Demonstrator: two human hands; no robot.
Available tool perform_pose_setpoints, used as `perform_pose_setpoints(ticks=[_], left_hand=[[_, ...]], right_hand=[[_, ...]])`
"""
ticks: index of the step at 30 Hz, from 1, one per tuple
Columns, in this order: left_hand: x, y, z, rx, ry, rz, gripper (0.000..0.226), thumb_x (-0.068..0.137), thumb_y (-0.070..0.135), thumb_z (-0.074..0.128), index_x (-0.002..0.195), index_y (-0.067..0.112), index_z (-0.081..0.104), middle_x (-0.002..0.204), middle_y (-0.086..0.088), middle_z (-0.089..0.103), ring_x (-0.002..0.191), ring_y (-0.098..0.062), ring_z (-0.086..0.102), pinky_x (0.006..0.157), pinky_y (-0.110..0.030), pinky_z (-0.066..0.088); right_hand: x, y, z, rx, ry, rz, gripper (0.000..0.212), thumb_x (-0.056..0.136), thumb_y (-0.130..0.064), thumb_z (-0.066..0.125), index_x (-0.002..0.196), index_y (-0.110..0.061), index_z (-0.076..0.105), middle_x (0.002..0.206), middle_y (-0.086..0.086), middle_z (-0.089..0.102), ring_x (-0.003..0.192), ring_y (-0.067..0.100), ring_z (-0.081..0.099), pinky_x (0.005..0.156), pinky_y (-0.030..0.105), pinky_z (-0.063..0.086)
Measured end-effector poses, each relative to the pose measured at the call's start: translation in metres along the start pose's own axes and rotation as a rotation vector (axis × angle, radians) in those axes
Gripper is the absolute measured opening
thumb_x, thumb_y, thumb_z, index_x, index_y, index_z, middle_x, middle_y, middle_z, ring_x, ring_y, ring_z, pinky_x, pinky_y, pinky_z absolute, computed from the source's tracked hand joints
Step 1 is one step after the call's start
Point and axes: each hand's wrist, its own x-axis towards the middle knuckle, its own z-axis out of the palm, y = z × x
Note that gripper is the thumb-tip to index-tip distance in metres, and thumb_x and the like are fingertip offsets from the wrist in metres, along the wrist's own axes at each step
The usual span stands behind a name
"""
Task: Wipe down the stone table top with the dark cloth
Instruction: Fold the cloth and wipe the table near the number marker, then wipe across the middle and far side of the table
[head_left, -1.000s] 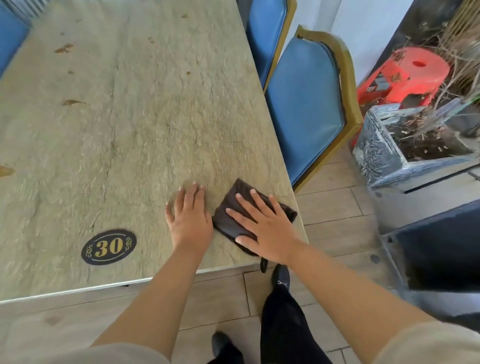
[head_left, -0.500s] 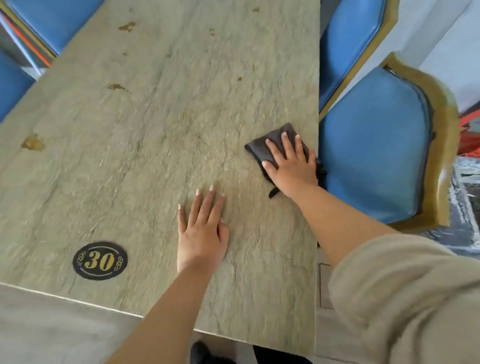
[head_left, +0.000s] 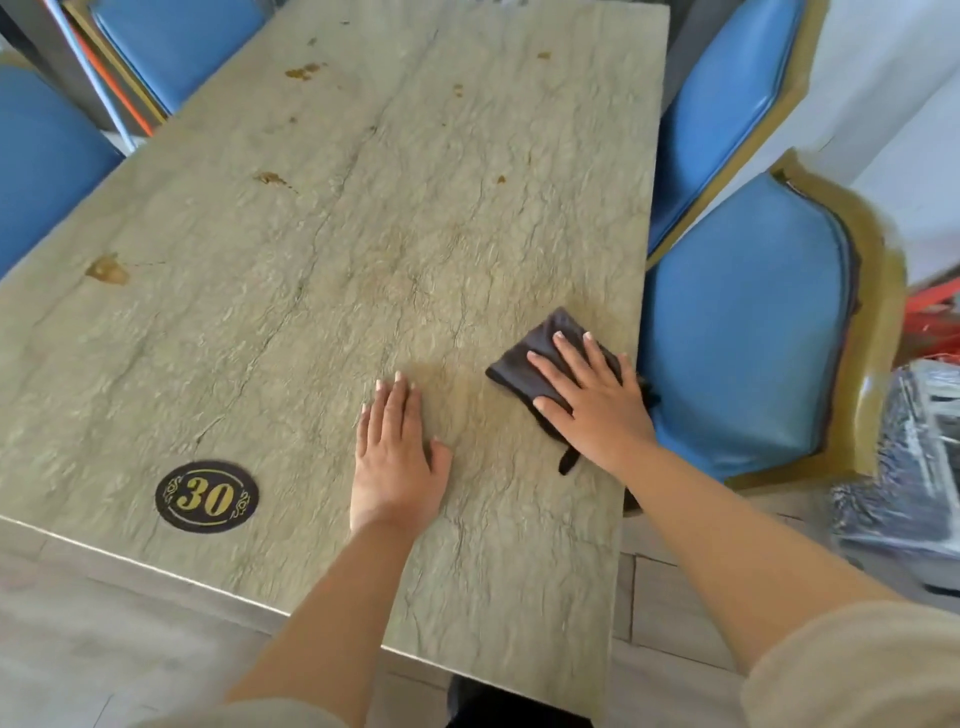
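Pressing dark cloth (head_left: 524, 371) flat on stone table top (head_left: 322, 291), close to the edge at 3 o'clock.
Right hand (head_left: 592, 402) on top of cloth, fingers spread and flat, not gripping. Left hand (head_left: 397, 457) at 9 o'clock of cloth, palm down, fingers straight, holding nothing. Number badge (head_left: 206, 497) farther out at 9 o'clock; blue chair (head_left: 748, 332) at 3 o'clock.

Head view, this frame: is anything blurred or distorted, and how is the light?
Head view: lighting soft and even, no glare on the table top; wide-angle bending along the edges; motion smear on the near blue chair and floor; right hand on the dark cloth and left hand reasonably sharp.
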Motion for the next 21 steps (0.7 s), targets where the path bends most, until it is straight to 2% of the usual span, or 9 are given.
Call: perform_pose_setpoints(ticks=[4, 6, 9, 11, 13, 15, 17, 19, 21], left_hand=[[-0.001, 0.0, -0.001, -0.022, -0.02, -0.009, 0.064, 0.098, 0.034, 0.03, 0.155, 0.012, 0.01, 0.164, -0.003, 0.001, 0.15, -0.018, -0.009, 0.121, -0.035, -0.006], [-0.002, -0.003, 0.0, -0.005, -0.045, 0.013, 0.065, 0.099, 0.034, 0.028, 0.155, 0.01, 0.006, 0.163, -0.005, -0.002, 0.15, -0.02, -0.011, 0.121, -0.036, -0.007], [0.002, -0.011, -0.003, -0.027, -0.099, 0.038, 0.065, 0.1, 0.033, 0.031, 0.155, 0.01, 0.006, 0.164, -0.006, -0.003, 0.15, -0.02, -0.01, 0.122, -0.039, -0.004], [0.005, -0.011, -0.011, -0.11, -0.149, -0.005, 0.065, 0.099, 0.031, 0.039, 0.155, 0.012, 0.011, 0.164, -0.003, 0.002, 0.15, -0.018, -0.006, 0.122, -0.039, 0.0], [0.001, 0.0, -0.02, -0.215, -0.158, -0.096, 0.062, 0.097, 0.023, 0.044, 0.153, 0.012, 0.021, 0.163, -0.002, 0.011, 0.15, -0.021, 0.005, 0.122, -0.042, 0.011], [-0.015, 0.025, -0.027, -0.316, -0.097, -0.139, 0.055, 0.095, 0.015, 0.042, 0.149, 0.013, 0.031, 0.158, -0.002, 0.023, 0.144, -0.024, 0.026, 0.114, -0.044, 0.031], [-0.046, 0.06, -0.027, -0.322, -0.078, -0.031, 0.051, 0.096, 0.017, 0.039, 0.146, 0.016, 0.036, 0.153, 0.002, 0.029, 0.138, -0.021, 0.035, 0.108, -0.041, 0.04], [-0.083, 0.096, -0.011, -0.165, -0.133, 0.148, 0.053, 0.099, 0.032, 0.033, 0.15, 0.017, 0.029, 0.158, -0.001, 0.024, 0.145, -0.022, 0.023, 0.117, -0.041, 0.026], [-0.112, 0.119, 0.01, 0.044, -0.211, 0.179, 0.071, 0.097, 0.053, 0.02, 0.155, 0.014, 0.004, 0.163, -0.006, -0.003, 0.15, -0.026, -0.006, 0.121, -0.05, 0.001]], right_hand=[[-0.042, -0.04, 0.013, 0.035, 0.018, 0.139, 0.062, 0.093, -0.061, 0.006, 0.149, -0.041, -0.009, 0.159, -0.007, -0.019, 0.145, 0.025, -0.022, 0.114, 0.053, -0.01], [-0.069, -0.057, 0.022, 0.021, 0.024, 0.031, 0.065, 0.089, -0.062, 0.0, 0.15, -0.04, -0.007, 0.16, -0.005, -0.016, 0.145, 0.027, -0.021, 0.114, 0.055, -0.008], [-0.111, -0.068, 0.031, 0.028, 0.034, -0.167, 0.062, 0.093, -0.061, 0.013, 0.151, -0.039, 0.011, 0.161, -0.003, 0.003, 0.147, 0.029, -0.005, 0.116, 0.057, 0.005], [-0.129, -0.062, 0.03, 0.05, 0.006, -0.297, 0.06, 0.094, -0.061, 0.021, 0.15, -0.042, 0.015, 0.161, -0.007, 0.003, 0.148, 0.025, -0.006, 0.117, 0.051, -0.001], [-0.134, -0.046, 0.019, 0.179, -0.046, -0.334, 0.056, 0.097, -0.055, 0.027, 0.15, -0.043, 0.015, 0.16, -0.012, -0.002, 0.148, 0.016, -0.008, 0.119, 0.041, -0.004], [-0.131, -0.028, 0.008, 0.371, 0.018, -0.234, 0.052, 0.101, -0.037, 0.039, 0.15, -0.035, 0.024, 0.161, -0.011, 0.004, 0.147, 0.015, 0.011, 0.12, 0.036, 0.008], [-0.125, -0.009, -0.003, 0.498, 0.107, -0.09, 0.048, 0.1, -0.016, 0.044, 0.148, -0.022, 0.035, 0.16, -0.004, 0.016, 0.143, 0.019, 0.027, 0.119, 0.032, 0.007], [-0.121, 0.003, -0.012, 0.552, 0.078, 0.0, 0.047, 0.099, -0.004, 0.039, 0.145, -0.015, 0.039, 0.158, 0.002, 0.024, 0.146, 0.018, 0.019, 0.116, 0.026, 0.002], [-0.117, 0.011, -0.019, 0.551, 0.025, 0.019, 0.047, 0.1, -0.001, 0.035, 0.145, -0.014, 0.039, 0.157, 0.003, 0.026, 0.147, 0.014, 0.01, 0.116, 0.024, 0.004]])
